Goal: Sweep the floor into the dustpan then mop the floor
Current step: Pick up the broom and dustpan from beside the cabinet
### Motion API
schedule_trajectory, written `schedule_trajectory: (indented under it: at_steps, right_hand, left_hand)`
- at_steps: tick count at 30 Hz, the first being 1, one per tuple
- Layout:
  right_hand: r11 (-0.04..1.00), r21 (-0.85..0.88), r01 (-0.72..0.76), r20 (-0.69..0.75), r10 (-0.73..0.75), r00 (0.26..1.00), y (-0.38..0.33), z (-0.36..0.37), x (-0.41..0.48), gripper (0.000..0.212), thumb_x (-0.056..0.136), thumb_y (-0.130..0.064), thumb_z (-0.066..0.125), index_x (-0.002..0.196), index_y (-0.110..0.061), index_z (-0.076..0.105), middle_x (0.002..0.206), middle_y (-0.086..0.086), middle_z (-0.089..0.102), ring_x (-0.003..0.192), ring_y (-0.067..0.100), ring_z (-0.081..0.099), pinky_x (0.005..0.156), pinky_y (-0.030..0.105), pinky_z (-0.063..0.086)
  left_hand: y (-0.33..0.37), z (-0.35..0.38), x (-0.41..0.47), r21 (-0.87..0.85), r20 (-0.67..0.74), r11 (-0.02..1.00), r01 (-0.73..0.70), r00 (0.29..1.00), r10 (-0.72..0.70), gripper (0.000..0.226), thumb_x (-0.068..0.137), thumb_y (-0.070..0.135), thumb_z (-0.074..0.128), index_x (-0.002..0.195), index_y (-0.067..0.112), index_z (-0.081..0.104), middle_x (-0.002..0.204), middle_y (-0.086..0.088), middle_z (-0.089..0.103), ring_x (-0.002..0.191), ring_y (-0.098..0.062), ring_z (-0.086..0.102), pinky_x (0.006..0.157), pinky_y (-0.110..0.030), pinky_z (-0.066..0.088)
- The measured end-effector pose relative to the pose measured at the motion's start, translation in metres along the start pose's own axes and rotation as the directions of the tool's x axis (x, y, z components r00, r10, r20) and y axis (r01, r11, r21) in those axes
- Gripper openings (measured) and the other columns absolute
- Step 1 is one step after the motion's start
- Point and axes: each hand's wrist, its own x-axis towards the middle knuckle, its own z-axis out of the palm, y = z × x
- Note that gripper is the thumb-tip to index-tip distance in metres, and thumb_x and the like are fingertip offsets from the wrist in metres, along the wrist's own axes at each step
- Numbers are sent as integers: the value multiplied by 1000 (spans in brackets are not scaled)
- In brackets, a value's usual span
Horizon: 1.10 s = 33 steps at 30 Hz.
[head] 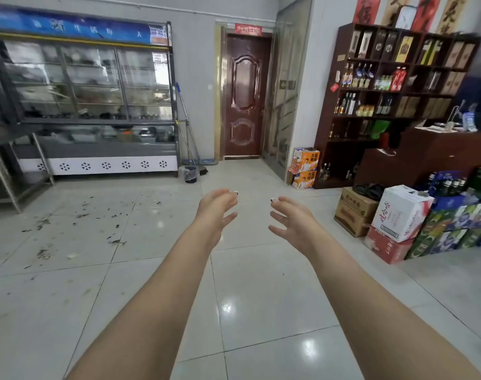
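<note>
Both my arms reach forward over the pale tiled floor (247,297). My left hand (216,208) and my right hand (291,220) face each other in mid-air with relaxed, spread fingers, holding nothing. Dark scattered debris (77,223) lies on the tiles to the left. Far ahead, a blue-handled mop (188,127) and another long-handled tool lean against the wall beside the display fridge; the mop's flat head (198,161) rests on the floor. A dark broom head or dustpan (203,170) sits near them; I cannot tell which.
A glass display fridge (91,105) fills the back left, a steel table (14,165) stands at the left. A small bin (190,174) sits by the fridge. A brown door (244,94) is ahead. Bottle shelves (393,91), a counter (439,149) and stacked boxes (398,220) line the right.
</note>
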Motion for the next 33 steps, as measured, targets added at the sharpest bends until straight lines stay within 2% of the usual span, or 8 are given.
schedule_trajectory:
  at_steps: [6,14,19,22,27,33]
  right_hand:
    - [999,-31,-9,-15,9,1000,-25,-10,109,58,90,-17,63,142,-13,37,122,0,52,131,24,41,99,44,44]
    - [1000,-20,22,-13,-23,1000,-47,-31,234,67,90,-18,63,147,-14,30,141,3,46,134,23,38,99,44,42]
    - [999,-30,29,5,-29,1000,-60,-52,318,67,89,-18,65,146,-14,31,142,3,46,134,23,39,100,43,43]
    - [997,-75,32,29,-30,999,-71,-71,376,66,88,-19,65,146,-14,32,143,5,44,135,23,38,105,46,41]
    - [991,-132,18,54,-11,998,-102,-110,478,64,89,-18,65,145,-15,34,142,5,44,135,22,38,103,43,41]
    - [990,-139,4,88,8,996,-138,-147,596,62,87,-19,67,142,-17,38,139,4,47,131,21,42,100,42,44]
  left_hand:
    - [-5,33,106,20,-14,1000,-2,1000,2,24,92,12,58,116,13,56,117,-6,61,107,-17,60,82,-32,51]
    - [-4,76,224,74,-1,997,2,1000,-2,30,93,12,56,123,10,53,121,-7,59,112,-18,58,87,-33,51]
    - [-14,105,298,93,-1,996,9,1000,-9,27,93,14,57,120,14,53,125,-7,58,115,-19,57,89,-33,50]
    - [-26,124,348,91,-26,996,11,1000,-8,28,94,14,56,121,13,53,126,-7,58,116,-19,56,90,-34,49]
    - [-34,168,437,6,-55,1000,25,998,-25,26,93,12,58,118,13,54,124,-7,59,116,-20,57,94,-37,49]
    - [-39,227,540,43,-126,998,-39,991,44,30,93,13,57,123,12,53,123,-6,60,113,-18,58,87,-33,50]
